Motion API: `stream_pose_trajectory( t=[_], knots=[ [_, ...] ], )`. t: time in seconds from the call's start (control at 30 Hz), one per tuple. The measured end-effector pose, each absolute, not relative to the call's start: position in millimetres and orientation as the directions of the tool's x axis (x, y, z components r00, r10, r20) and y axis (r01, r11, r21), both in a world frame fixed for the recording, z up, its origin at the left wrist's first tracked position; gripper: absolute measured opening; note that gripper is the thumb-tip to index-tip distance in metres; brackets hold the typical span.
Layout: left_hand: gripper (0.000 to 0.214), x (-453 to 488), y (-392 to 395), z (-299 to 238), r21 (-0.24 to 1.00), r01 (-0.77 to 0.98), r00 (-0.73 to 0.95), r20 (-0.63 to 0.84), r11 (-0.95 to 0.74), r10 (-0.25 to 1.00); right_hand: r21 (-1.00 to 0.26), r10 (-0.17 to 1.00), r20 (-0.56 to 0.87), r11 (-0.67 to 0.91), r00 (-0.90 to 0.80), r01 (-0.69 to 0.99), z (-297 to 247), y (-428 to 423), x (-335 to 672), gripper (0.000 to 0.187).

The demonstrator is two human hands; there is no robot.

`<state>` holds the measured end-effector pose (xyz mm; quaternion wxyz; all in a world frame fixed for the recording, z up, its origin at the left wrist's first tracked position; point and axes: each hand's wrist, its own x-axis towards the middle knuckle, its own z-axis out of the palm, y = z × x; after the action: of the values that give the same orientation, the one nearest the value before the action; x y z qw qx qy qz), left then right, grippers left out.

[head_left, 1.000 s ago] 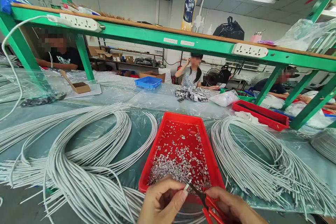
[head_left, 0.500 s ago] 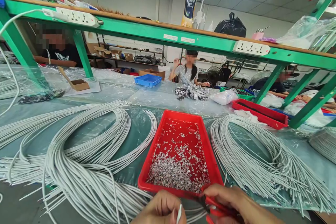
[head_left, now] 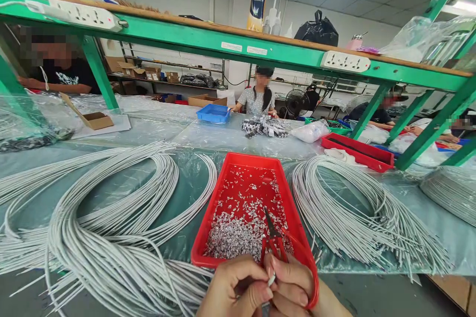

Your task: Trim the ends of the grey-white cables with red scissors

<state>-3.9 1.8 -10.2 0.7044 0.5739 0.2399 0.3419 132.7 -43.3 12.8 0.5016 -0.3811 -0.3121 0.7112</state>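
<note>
Your left hand (head_left: 238, 287) pinched the white cable end (head_left: 271, 279) between thumb and forefinger, just below the near rim of the red plastic tray (head_left: 215, 210) on the counter. Touching it, your right hand (head_left: 293, 287) was closed around the red-handled pliers (head_left: 275, 237), tip pointing up over the tray.

My tray (head_left: 223, 237) of metal bits (head_left: 238, 233) sits dead centre in front of me. Left of the tray is one cable coil (head_left: 111, 218), right of it another coil (head_left: 357, 213). Behind the tray there's a small bin (head_left: 213, 113), and the shelf (head_left: 208, 42) runs above it.
</note>
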Motion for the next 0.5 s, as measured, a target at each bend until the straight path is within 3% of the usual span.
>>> stream_pose_trajectory(
  t=[0.23, 0.33, 0.5],
  knots=[
    [0.050, 6.7, 0.7, -8.8, 0.970, -0.159, 0.577, -0.060, 0.184, 0.815, -0.962, 0.990, -0.068, -0.033, 0.121, -0.270, 12.3, -40.9, 132.8, 0.032],
    [0.048, 9.9, 0.2, -11.0, 0.961, -0.177, 0.563, -0.080, 0.214, 0.823, -0.965, 0.989, -0.063, -0.026, 0.134, -0.260, 10.5, -38.3, 131.3, 0.035],
    [0.043, 7.3, 1.8, -15.6, 0.988, -0.153, 0.426, 0.067, -0.002, 0.902, -0.971, 0.988, -0.026, 0.011, 0.151, -0.238, 9.1, -34.7, 134.2, 0.028]
  ],
)
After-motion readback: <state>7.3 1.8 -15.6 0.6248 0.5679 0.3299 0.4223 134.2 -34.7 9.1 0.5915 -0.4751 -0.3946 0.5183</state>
